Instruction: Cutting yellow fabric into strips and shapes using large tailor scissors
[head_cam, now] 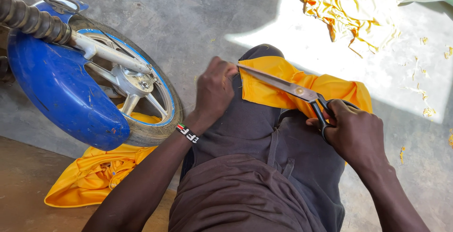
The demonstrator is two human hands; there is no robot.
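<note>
While the right hand [355, 130] grips the black handles of the scissors [293, 90], its fingers closed through the loops, the long blades lie nearly shut across the yellow cloth [302, 90] draped over the person's knee. The left hand [214, 88] pinches the cloth's left edge tight, right by the blade tips. A beaded wristband [187, 133] sits on the left wrist. The dark trousers [255, 166] fill the lower middle of the head view. At left stands a motorcycle wheel [137, 88] under a blue mudguard [61, 88], with more yellow fabric [96, 170] lying on the floor beneath it. A crumpled yellow heap [354, 10] rests at the top, and small scraps [417, 90] dot the concrete floor [188, 10]. No containers are visible.
</note>
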